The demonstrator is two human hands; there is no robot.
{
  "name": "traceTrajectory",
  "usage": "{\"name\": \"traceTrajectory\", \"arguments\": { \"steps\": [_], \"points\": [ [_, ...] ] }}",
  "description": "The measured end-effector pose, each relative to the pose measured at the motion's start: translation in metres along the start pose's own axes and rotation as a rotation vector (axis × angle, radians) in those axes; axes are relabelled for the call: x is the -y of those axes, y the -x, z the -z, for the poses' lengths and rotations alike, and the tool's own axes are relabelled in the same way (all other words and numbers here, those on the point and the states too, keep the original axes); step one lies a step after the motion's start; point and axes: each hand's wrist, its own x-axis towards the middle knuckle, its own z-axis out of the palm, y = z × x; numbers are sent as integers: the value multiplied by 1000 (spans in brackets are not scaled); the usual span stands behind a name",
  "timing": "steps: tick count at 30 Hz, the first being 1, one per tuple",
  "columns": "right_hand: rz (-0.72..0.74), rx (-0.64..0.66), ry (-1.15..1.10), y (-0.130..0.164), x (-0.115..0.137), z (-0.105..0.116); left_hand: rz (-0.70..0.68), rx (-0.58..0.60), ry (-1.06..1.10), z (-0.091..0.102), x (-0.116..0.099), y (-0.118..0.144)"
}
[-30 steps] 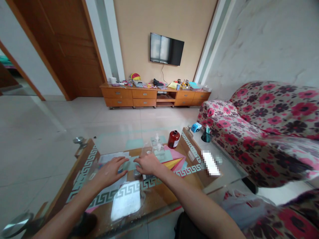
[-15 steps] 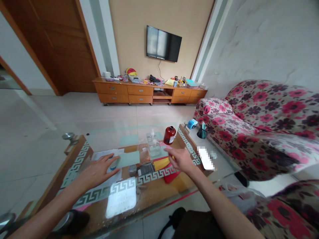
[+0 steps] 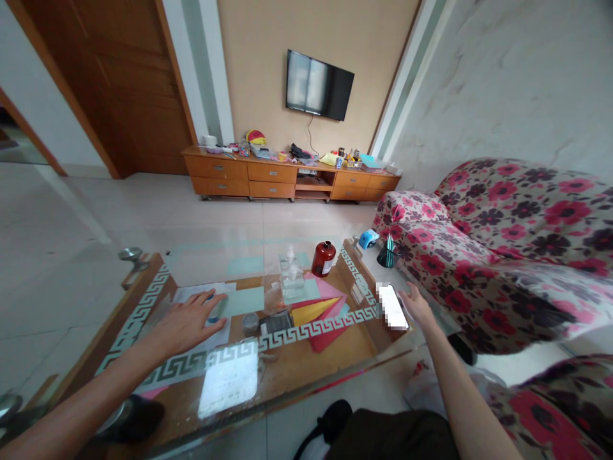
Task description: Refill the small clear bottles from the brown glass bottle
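My left hand (image 3: 194, 324) lies over the left part of the glass-topped table with its fingers spread. A small blue item (image 3: 214, 308) shows partly beneath its fingers; its kind is hidden. To the right, my right hand (image 3: 417, 308) is beside the right edge of a phone (image 3: 393, 306) with a bright, partly blurred screen. Its fingers look loosely apart, and nothing shows in them. A brown-red bottle (image 3: 324, 259) and a clear pump bottle (image 3: 292, 276) stand near the table's far side.
The glass table (image 3: 292, 374) has a shelf under it with coloured paper (image 3: 309, 312). A small grey round container (image 3: 249, 324), a pen holder (image 3: 387, 257) and a blue packet (image 3: 368, 239) are near. A flowered sofa (image 3: 502, 211) stands right; a dark cylindrical object (image 3: 131, 418) is at lower left.
My right hand has moved right, from in front of the brown-red bottle to beside the phone. My left hand stays at nearly the same spot. The view has shifted slightly.
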Motion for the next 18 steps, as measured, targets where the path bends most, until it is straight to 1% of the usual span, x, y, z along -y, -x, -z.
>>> {"name": "traceTrajectory", "arguments": {
  "steps": [3, 6, 9, 11, 18],
  "points": [
    [28, 33, 42, -6, -3, -14, -20, 0, 7, 0, 2, -2],
    [83, 68, 63, -9, -3, -19, -16, -5, 15, 0, 2, -2],
    [115, 121, 18, -8, -2, -16, -13, -5, 5, 0, 1, -1],
    [125, 134, -41, -5, 0, -13, -10, -6, -10, 0, 1, -1],
    [91, 84, -100, 11, 17, -5, -19, 2, 2, -1, 3, -3]
  ]
}}
